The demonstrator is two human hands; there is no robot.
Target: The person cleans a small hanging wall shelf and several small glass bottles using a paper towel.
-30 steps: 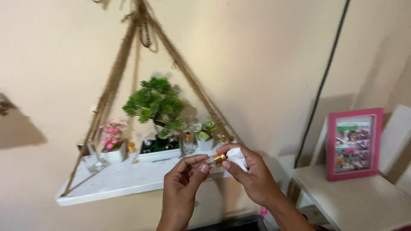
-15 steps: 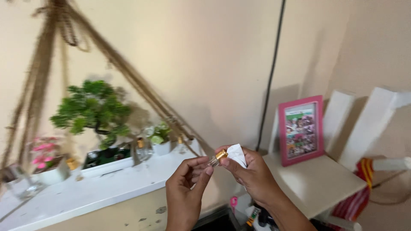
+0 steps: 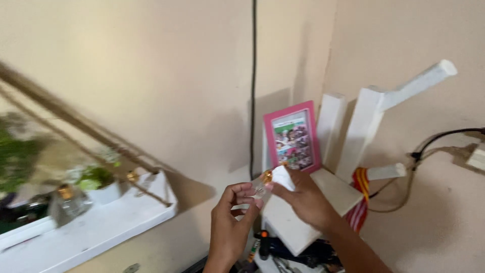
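Observation:
A tiny clear glass bottle with a gold cap [image 3: 263,183] is held between both hands in front of me. My left hand [image 3: 232,222] pinches the glass end with thumb and fingertips. My right hand [image 3: 303,199] grips the gold-capped end and also holds a crumpled white tissue [image 3: 283,178] against it. The bottle is blurred and partly hidden by my fingers.
A white rope-hung shelf [image 3: 101,232] at left carries small glass bottles [image 3: 68,202] and potted plants. A pink picture frame [image 3: 292,136] stands on a white corner shelf [image 3: 298,222]. A black cable [image 3: 252,86] runs down the wall; wires and a plug [image 3: 454,146] lie at right.
The view has swung right: the hanging shelf slid toward the left edge and the corner shelf with the pink frame came to the centre. Both hands keep the same hold on the bottle.

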